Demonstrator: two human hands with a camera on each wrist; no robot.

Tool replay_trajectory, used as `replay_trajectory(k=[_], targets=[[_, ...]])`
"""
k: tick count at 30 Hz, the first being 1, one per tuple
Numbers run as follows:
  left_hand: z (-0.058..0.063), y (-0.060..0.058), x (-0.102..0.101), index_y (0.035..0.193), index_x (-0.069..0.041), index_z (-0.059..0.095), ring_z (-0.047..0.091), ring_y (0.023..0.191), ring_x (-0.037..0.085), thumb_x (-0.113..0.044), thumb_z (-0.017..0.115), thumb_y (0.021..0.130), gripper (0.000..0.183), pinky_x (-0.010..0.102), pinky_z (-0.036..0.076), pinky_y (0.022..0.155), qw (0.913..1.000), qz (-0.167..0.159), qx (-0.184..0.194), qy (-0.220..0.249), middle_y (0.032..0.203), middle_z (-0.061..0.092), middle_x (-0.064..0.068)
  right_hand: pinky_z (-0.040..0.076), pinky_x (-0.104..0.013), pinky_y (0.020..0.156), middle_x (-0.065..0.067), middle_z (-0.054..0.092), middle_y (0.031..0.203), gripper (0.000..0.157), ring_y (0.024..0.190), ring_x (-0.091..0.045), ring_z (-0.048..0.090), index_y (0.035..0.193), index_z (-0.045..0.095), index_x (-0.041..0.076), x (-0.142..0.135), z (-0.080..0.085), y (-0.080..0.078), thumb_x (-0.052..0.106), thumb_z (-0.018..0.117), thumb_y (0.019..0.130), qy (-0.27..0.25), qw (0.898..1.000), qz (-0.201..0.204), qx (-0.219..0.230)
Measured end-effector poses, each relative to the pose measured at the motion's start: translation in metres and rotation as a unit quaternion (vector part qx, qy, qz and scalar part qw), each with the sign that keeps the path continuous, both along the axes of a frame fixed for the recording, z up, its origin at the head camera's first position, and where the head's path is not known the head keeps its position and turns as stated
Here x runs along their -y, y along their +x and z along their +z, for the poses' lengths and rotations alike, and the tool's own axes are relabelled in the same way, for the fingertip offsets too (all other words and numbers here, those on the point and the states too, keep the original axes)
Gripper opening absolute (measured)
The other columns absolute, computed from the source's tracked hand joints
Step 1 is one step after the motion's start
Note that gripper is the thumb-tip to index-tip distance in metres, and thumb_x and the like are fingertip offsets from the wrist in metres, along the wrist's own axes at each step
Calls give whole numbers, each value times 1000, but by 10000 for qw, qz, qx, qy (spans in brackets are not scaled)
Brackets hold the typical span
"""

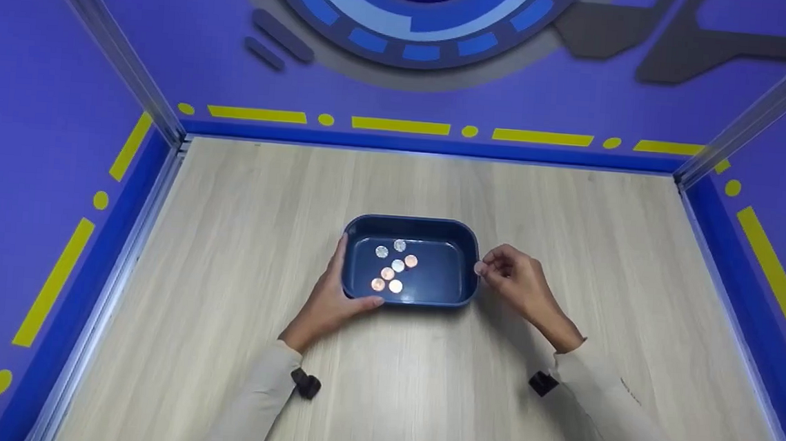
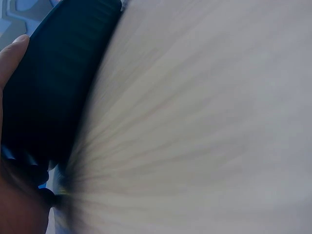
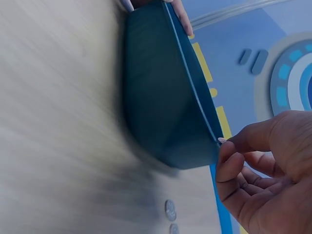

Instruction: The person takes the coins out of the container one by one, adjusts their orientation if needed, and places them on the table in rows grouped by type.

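A dark blue rectangular container (image 1: 437,279) with rounded corners sits on the table, with several silver and copper coins (image 1: 388,273) lying on its floor. At its left end, my left hand (image 1: 332,296) holds the container, thumb along the front rim and fingers against the left side. My right hand (image 1: 517,277) is at the right rim, pinching a coin (image 3: 222,140) between thumb and index finger. In the right wrist view, two silver coins (image 3: 170,210) lie on the table near the container; the right hand hides them from the head view.
The light wood-patterned table (image 1: 410,374) is bounded by purple-blue panels with yellow dashes at the back (image 1: 401,103) and both sides. Metal posts (image 1: 111,42) stand at the back corners. A small black device (image 1: 305,384) is strapped at each wrist.
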State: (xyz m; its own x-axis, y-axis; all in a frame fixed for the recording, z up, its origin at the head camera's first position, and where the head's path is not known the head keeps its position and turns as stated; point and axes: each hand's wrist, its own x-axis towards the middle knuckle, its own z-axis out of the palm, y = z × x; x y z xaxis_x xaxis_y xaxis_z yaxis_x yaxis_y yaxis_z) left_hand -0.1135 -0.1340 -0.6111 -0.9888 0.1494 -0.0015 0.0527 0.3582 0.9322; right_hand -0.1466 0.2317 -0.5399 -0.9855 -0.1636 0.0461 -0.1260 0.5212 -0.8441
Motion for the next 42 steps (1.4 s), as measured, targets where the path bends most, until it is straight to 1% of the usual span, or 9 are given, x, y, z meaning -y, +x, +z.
replay_trajectory(k=[9,12,17,21,24,28,31,36,42], targets=[[0,0,1,179,-33,2,26,165,33,-41,100,79,141,55,22,133,10000,13,-40,-5,184,16,10,52,-18,60,-10,74,85,12,69,-9,64,100,74,-2,-15,-13,0,6,83,98,-77,9996,-255,-97],[0,0,1,179,-33,1,27,164,33,-45,100,78,142,55,23,133,10000,1,-9,-28,184,17,11,52,-16,62,-11,76,87,9,70,-8,65,99,74,-2,-20,-23,0,3,82,97,-12,9995,-298,-42],[0,0,0,180,-27,2,27,164,34,-43,101,78,143,54,23,133,10000,-8,38,-35,183,17,13,50,-15,67,-13,78,91,7,77,-11,67,100,73,-4,-27,-42,1,-3,77,94,165,9992,-364,83],[0,0,0,179,-28,1,26,165,34,-46,101,77,144,54,23,133,10000,-14,41,-51,183,16,13,49,-16,69,-14,77,93,7,81,-15,66,101,73,-4,-28,-51,4,-5,75,95,328,9984,-447,125],[1,0,0,179,-30,1,26,165,33,-50,101,77,144,53,23,133,10000,-21,30,-75,184,16,12,48,-18,69,-12,76,93,5,82,-17,65,102,73,-3,-28,-55,6,-3,75,97,476,9977,-484,26],[2,1,-1,180,-27,2,27,165,34,-50,99,78,143,55,24,133,10000,-40,-17,-72,183,16,13,48,-21,72,-10,74,92,7,83,-19,65,102,73,-2,-24,-58,7,2,78,100,618,9963,-560,-189],[3,1,-1,180,-25,3,27,165,35,-47,99,79,141,55,24,133,10000,-41,-24,-59,183,17,15,48,-24,74,-10,72,90,9,82,-20,64,101,73,-2,-21,-60,7,3,80,100,722,9949,-642,-291],[3,1,-1,179,-27,2,27,165,34,-40,100,80,140,55,24,133,10000,-21,23,2,183,17,13,49,-31,74,-10,70,90,9,82,-21,62,100,72,-4,-18,-61,9,2,79,99,937,9926,-674,-365],[2,1,0,179,-28,2,26,165,32,-42,101,79,142,52,23,133,10000,0,37,-9,184,17,11,50,-36,76,-11,68,91,8,83,-23,62,99,71,-4,-17,-61,10,-1,78,98,1141,9909,-616,-352]])
